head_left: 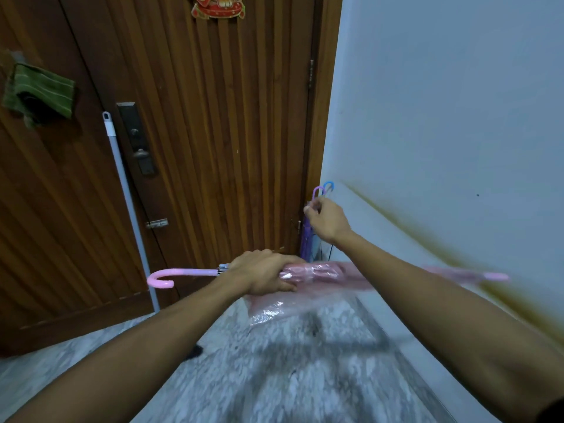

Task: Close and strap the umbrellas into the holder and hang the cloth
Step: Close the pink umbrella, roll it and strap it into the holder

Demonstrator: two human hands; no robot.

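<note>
A folded pink umbrella point(308, 274) is held level above the floor, its canopy gathered but loose. The left hand point(262, 273) is clenched around it near the curved handle. The right hand point(326, 219) pinches something small by the purple umbrella point(306, 236) and blue handle point(329, 186) already standing in the corner; the holder itself is hidden. A green cloth point(39, 90) already hangs on the wooden door point(213, 132). Stowing and strapping the pink one seems left.

Dim, bluish, motion-blurred, edges bowed
</note>
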